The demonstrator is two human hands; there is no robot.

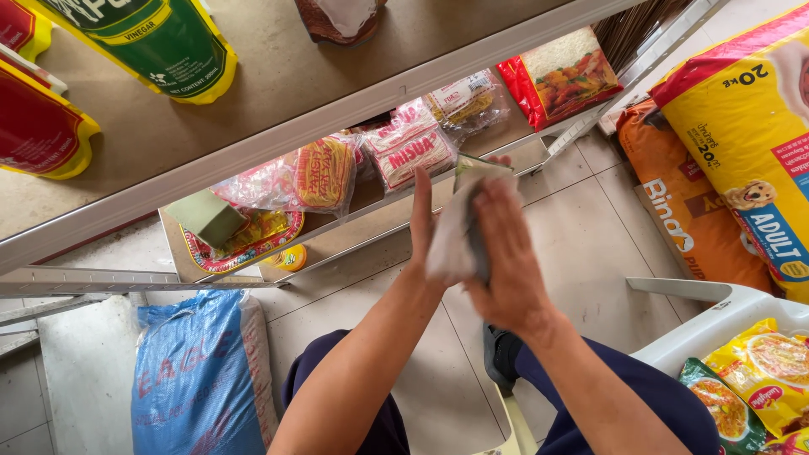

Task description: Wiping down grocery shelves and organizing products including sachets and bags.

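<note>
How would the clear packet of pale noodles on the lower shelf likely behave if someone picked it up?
The noodle packet looks light for its size, being mostly dry strands in thin film. Its glossy, crinkled wrapper suggests it may be a little slippery. The contents are probably brittle and could crack if squeezed.

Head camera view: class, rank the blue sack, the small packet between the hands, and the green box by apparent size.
1. blue sack
2. small packet; nearness to the camera may enlarge it
3. green box

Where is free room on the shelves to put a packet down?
Upper shelf: bare between the green pouch and the brown bag. Lower shelf: bare front strip before the noodle packs; its back is crowded.
</note>
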